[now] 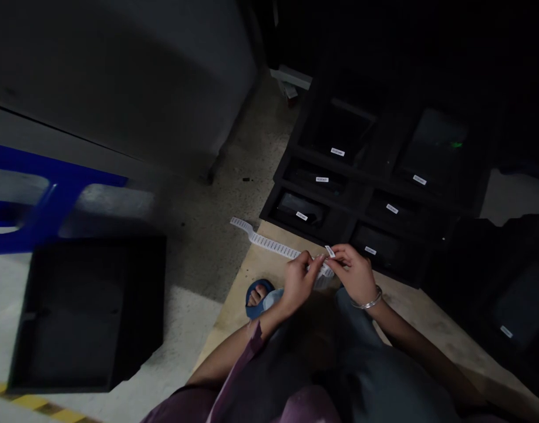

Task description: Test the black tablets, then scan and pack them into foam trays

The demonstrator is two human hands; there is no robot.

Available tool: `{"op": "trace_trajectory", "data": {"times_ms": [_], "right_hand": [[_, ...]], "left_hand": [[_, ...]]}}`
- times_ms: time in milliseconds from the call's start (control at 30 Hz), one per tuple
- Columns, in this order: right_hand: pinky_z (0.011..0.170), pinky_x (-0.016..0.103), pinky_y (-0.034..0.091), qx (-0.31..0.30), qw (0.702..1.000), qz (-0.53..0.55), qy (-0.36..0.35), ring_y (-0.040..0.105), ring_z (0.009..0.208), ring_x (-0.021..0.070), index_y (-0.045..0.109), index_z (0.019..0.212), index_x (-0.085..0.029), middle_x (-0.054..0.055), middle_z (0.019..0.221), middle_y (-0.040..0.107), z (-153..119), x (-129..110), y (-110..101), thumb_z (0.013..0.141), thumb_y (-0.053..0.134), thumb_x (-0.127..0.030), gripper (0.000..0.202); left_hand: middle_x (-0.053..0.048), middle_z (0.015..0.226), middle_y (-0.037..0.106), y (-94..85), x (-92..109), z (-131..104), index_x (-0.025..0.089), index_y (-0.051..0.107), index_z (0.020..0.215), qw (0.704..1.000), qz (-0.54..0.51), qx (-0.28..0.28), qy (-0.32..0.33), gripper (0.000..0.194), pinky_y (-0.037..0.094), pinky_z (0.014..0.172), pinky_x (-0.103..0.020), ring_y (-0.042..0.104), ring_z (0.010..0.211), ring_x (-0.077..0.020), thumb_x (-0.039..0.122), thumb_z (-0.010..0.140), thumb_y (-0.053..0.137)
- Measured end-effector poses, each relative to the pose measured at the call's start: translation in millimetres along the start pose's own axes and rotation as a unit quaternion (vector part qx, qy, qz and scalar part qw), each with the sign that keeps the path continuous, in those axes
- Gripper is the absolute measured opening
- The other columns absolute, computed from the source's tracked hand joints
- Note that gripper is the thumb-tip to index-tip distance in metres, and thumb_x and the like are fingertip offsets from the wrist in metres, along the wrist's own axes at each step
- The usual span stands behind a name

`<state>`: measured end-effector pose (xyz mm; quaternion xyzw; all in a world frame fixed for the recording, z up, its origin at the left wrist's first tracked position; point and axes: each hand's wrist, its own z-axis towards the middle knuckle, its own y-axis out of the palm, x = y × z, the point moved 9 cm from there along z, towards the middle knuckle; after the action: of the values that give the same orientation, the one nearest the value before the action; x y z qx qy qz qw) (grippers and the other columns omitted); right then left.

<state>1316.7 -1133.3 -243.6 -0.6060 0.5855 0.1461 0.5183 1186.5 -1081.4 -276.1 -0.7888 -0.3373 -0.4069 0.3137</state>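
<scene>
A long white strip of printed labels [273, 245] trails left from my hands over the board's edge. My left hand [301, 279] pinches the strip near its bunched end. Between the thumb and finger of my right hand [354, 275], which wears a silver bangle, is a small single label [330, 251]. Just beyond my hands lies a black tray [360, 202] with several compartments. Dark items sit in them, each with a small white label, such as the front left item [301, 210] and the front right item [377, 244].
Black trays [67, 317] are stacked on the floor at the left, beside a blue frame [58, 197]. Another dark tray [467, 276] with a labelled item is at the right. A wooden board [228, 305] lies under my hands. My sandalled foot [257, 295] shows below.
</scene>
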Motion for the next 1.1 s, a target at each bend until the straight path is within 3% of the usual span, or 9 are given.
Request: {"op": "trace_trajectory", "data": {"times_ms": [167,300,400,467,667,933,1100], "right_hand": [[0.080,0.035,0.052,0.051,0.996,-0.051,-0.047,0.065,0.079,0.0186,0.054,0.103,-0.023,0.004,0.084,0.069,-15,14,-32,0.083,0.056,-0.035,0.024],[0.082,0.036,0.052,-0.055,0.997,-0.035,-0.039,0.065,0.082,0.0185,0.051,0.114,-0.022,0.005,0.092,0.069,-43,63,-31,0.083,0.055,-0.032,0.032],[0.085,0.036,0.051,-0.120,0.987,-0.096,-0.037,0.063,0.089,0.0186,0.054,0.114,-0.026,0.005,0.101,0.066,-61,95,-27,0.084,0.051,-0.030,0.031],[0.085,0.036,0.051,-0.131,0.980,-0.145,-0.041,0.062,0.089,0.0185,0.057,0.113,-0.029,0.004,0.102,0.065,-63,107,-31,0.085,0.048,-0.030,0.029],[0.084,0.037,0.050,-0.104,0.974,-0.195,-0.046,0.063,0.084,0.0204,0.059,0.111,-0.026,0.005,0.089,0.066,-40,117,-70,0.087,0.043,-0.029,0.030],[0.074,0.036,0.053,-0.060,0.982,-0.173,-0.048,0.064,0.072,0.0197,0.060,0.100,-0.025,0.003,0.077,0.067,-11,119,-101,0.081,0.052,-0.037,0.024],[0.066,0.035,0.053,-0.038,0.989,-0.139,-0.030,0.064,0.068,0.0201,0.061,0.086,-0.024,0.003,0.073,0.067,4,122,-109,0.076,0.059,-0.044,0.022]], "left_hand": [[0.005,0.050,0.039,12.6,-17,14,0.019,0.041,0.058,0.998,0.037,-0.056,0.000,0.039,0.029,0.050,-0.023,0.040,0.050,-0.0108,0.047,0.086,0.041],[0.000,0.060,0.057,29.1,-25,37,0.018,0.054,0.072,0.989,0.068,-0.124,0.033,0.028,0.034,0.054,-0.024,0.053,0.056,-0.0143,0.042,0.084,0.047],[-0.004,0.055,0.055,33.4,-30,51,0.019,0.048,0.054,0.982,0.134,-0.127,0.046,0.037,0.029,0.054,-0.026,0.054,0.056,-0.0173,0.042,0.084,0.051],[-0.006,0.054,0.056,35.5,-32,56,0.020,0.045,0.050,0.975,0.178,-0.125,0.049,0.042,0.026,0.054,-0.028,0.056,0.058,-0.0192,0.042,0.085,0.051],[-0.013,0.069,0.066,41.5,-25,62,0.017,0.060,0.062,0.954,0.267,-0.128,0.044,0.041,0.028,0.056,-0.029,0.063,0.072,-0.0254,0.044,0.090,0.045],[-0.017,0.090,0.069,49.4,1,85,0.014,0.069,0.084,0.931,0.334,-0.144,0.022,0.052,0.040,0.064,-0.030,0.064,0.088,-0.0297,0.055,0.089,0.037],[-0.017,0.090,0.070,56.1,7,93,0.015,0.070,0.087,0.922,0.356,-0.151,0.003,0.059,0.044,0.064,-0.032,0.065,0.087,-0.0305,0.061,0.087,0.032]]}}
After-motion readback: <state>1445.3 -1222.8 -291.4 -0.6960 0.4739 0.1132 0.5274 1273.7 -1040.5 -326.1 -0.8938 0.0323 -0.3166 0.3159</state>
